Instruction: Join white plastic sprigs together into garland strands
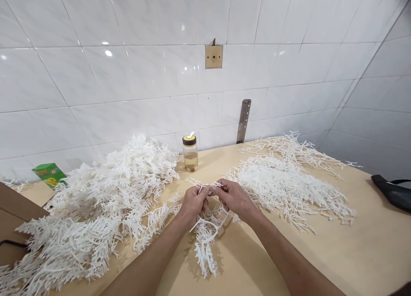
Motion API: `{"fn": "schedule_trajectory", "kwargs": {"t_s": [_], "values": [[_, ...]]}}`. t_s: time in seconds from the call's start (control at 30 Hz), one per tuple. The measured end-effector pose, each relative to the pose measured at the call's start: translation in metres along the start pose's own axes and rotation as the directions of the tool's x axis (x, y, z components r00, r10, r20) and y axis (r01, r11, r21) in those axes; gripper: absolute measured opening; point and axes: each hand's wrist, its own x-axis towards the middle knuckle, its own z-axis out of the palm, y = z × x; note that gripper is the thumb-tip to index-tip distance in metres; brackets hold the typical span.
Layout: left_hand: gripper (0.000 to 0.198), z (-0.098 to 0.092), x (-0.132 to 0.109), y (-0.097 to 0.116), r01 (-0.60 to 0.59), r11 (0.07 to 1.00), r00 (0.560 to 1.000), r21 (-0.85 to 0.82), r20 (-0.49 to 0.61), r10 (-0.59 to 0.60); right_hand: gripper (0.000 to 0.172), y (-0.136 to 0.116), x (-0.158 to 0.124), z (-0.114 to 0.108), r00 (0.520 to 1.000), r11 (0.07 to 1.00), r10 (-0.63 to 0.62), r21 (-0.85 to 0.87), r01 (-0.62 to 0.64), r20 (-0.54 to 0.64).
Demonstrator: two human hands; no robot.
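Observation:
My left hand (194,200) and my right hand (233,197) meet above the middle of the table, both closed in a pinch on a white branched sprig (219,184) that looks like plastic. Thin twigs of it stick out above the fingers, and a curved stem (210,224) hangs below them. The fingertips partly hide where the sprig is gripped. Under the hands lies another small bunch of white sprigs (206,255). To the left spreads a tall heap of white sprigs (105,202); a flatter pile of them (289,187) lies to the right.
A clear jar (190,156) with a yellow and black lid holds some liquid behind my hands. A metal strip (244,121) leans against the tiled wall. A green box (50,174) and a brown carton (19,219) stand left; a black object (391,193) lies far right.

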Motion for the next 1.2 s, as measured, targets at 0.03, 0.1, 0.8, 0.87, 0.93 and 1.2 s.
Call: {"fn": "schedule_trajectory", "kwargs": {"t_s": [0.03,0.1,0.8,0.87,0.93,1.2], "values": [[0.043,-0.001,0.001,-0.001,0.042,0.998,0.999,-0.036,0.032,-0.041,0.029,0.0,0.0,-0.001,1.0,1.0,-0.011,-0.012,0.011,0.006],[0.044,-0.003,0.004,-0.003,0.064,0.996,0.998,-0.061,0.025,-0.062,0.03,-0.001,0.0,-0.003,0.999,0.996,-0.032,-0.078,0.032,0.003],[0.044,-0.006,0.008,-0.008,0.051,0.996,0.999,0.072,0.009,-0.052,0.022,0.001,0.004,-0.014,0.968,0.857,-0.232,-0.491,0.16,-0.09],[0.042,-0.004,0.005,-0.005,0.09,0.994,0.995,0.066,0.037,-0.092,0.019,0.002,0.004,-0.013,0.95,0.803,-0.3,-0.561,0.199,-0.092],[0.04,-0.003,0.003,-0.002,0.115,0.992,0.991,0.058,0.057,-0.118,0.018,0.003,0.002,-0.012,0.933,0.738,-0.353,-0.633,0.235,-0.065],[0.038,0.003,-0.003,0.002,0.223,0.973,0.973,-0.057,0.074,-0.219,0.022,0.005,0.004,-0.002,0.921,0.572,-0.37,-0.811,0.121,-0.123]]}}
